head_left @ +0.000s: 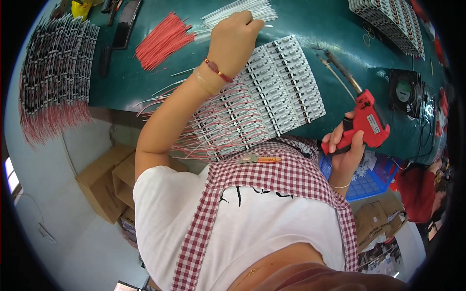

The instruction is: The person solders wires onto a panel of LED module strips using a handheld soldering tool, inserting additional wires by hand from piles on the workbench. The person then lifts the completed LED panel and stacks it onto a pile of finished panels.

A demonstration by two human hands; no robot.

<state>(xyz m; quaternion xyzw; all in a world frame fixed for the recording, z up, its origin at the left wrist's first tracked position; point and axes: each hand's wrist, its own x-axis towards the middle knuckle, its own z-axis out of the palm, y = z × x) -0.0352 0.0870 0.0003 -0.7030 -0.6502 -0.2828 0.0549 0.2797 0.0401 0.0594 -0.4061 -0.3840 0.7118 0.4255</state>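
My left hand [234,41] reaches to the far side of the table, its fingers curled together at a bundle of white wires [238,13]; what they pinch is hidden. Beside it lies a pile of red wires [164,41]. My right hand [344,143] is wrapped round the handle of a red soldering gun [366,119], whose metal tip points up and left, away from my body. Between my arms a panel of small white circuit boards [286,80] lies at a slant at the table edge. Red and white wires [213,121] trail from its left part, partly under my left forearm.
A stack of wired boards [58,63] hangs over the left table edge. A phone [127,24] lies near it. More board panels [391,24] are stacked far right, above a black round device [405,92]. A blue basket [371,179] and cardboard boxes [104,179] stand below the table.
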